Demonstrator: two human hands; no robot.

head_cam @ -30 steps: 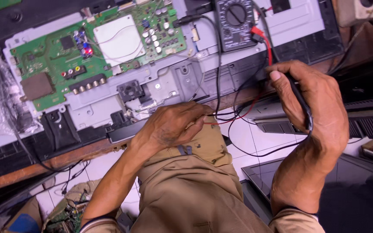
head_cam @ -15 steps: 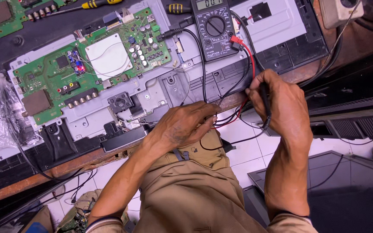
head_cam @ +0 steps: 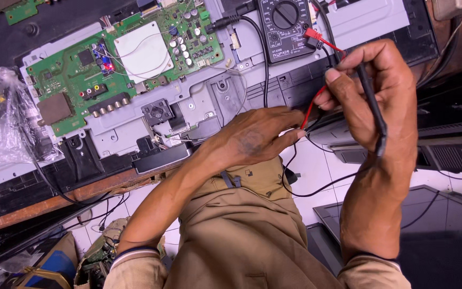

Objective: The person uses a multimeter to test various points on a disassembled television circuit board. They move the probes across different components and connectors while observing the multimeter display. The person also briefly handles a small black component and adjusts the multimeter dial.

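A black probe (head_cam: 371,107) is held upright in the closed grip of the right hand (head_cam: 372,101), its lead trailing down past the wrist. The red lead (head_cam: 312,107) is pinched between the fingers of the left hand (head_cam: 252,136), which is rested over the person's khaki knee (head_cam: 241,225). A multimeter (head_cam: 284,21) is laid on the grey metal chassis (head_cam: 199,101), just beside a green board (head_cam: 124,59) bearing a white square pad. A clear plastic bag (head_cam: 6,123) is seen at the left edge. White floor tiles (head_cam: 316,171) are visible below, and dark panels (head_cam: 445,235) are propped to the right.
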